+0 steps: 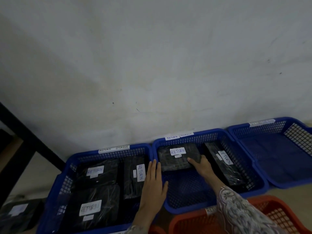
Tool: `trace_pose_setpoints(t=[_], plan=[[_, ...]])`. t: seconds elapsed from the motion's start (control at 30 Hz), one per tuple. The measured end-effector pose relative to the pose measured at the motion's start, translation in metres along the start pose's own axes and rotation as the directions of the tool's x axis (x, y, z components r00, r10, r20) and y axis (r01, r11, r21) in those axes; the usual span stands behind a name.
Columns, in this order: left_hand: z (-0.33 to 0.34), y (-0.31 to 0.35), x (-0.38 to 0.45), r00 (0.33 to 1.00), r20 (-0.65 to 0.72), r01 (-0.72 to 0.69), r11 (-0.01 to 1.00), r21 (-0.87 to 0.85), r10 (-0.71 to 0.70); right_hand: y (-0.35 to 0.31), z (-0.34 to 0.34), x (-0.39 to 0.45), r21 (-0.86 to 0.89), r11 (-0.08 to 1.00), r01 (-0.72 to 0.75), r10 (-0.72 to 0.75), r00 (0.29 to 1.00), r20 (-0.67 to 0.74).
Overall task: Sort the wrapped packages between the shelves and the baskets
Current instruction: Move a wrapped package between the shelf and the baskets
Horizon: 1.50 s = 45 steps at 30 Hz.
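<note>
Three blue baskets in a row along the wall: left basket (pixel 55 191), middle basket (pixel 185 188), right basket (pixel 278 157). Nearer, at the bottom right corner of the view, an orange basket (pixel 278 215).

Right hand (pixel 202 166) closed on a package (pixel 175 159) in the far left corner of the middle basket, thumb on top near the package's near right corner, fingers wrapped down its right edge. Probably set there to lie square against the far wall and keep the near half of the basket free. Lying flat or a little raised at the gripped end: hard to tell in this dim view.

Left hand (pixel 153 184) open, palm down, fingers straight, resting over the rim where the left and middle baskets meet. Holds nothing; likely a brace for the lean forward, or a steadying press on the baskets.

Second package (pixel 224 168) lengthwise along the right wall of the middle basket, label up. Three more in the left basket, all marked RETURN, matching the tag (pixel 179 136) on the middle basket's far rim that reads RETURN OVERDUE. Labels kept face up, presumably for quick checking.

One further package, the floor package (pixel 18 211), on the floor at the far left, below a dark shelf frame (pixel 25 135), not yet sorted.
</note>
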<state>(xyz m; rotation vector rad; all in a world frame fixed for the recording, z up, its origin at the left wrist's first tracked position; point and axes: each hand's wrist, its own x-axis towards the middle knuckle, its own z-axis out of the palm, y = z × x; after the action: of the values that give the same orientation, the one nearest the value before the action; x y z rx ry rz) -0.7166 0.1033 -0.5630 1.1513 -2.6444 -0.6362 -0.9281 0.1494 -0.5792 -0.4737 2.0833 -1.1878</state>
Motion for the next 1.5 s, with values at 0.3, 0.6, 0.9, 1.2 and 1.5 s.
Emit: trace_pose_setpoints(t=[0.3, 0.6, 0.9, 1.2, 1.5], plan=[[-0.031, -0.005, -0.030, 0.998, 0.049, -0.019, 0.981, -0.193, 0.029, -0.026, -0.014, -0.061, -0.209, 0.949, 0.234, -0.244, 0.970, -0.021], [-0.089, -0.023, -0.122, 0.992, -0.125, -0.039, 0.962, -0.269, 0.005, -0.038, 0.033, -0.197, -0.014, 0.924, 0.382, -0.382, 0.924, -0.003], [-0.179, -0.111, -0.286, 0.933, -0.359, -0.078, 0.960, -0.270, -0.025, -0.064, 0.161, -0.379, 0.218, 0.820, 0.529, -0.558, 0.824, 0.099], [-0.286, -0.241, -0.433, 0.795, -0.558, 0.055, 0.946, -0.321, -0.236, -0.109, 0.323, -0.528, 0.335, 0.733, 0.592, -0.678, 0.670, 0.300], [-0.409, -0.391, -0.491, 0.541, -0.684, 0.148, 0.856, -0.495, -0.489, -0.198, 0.498, -0.576, 0.338, 0.727, 0.598, -0.677, 0.544, 0.495]])
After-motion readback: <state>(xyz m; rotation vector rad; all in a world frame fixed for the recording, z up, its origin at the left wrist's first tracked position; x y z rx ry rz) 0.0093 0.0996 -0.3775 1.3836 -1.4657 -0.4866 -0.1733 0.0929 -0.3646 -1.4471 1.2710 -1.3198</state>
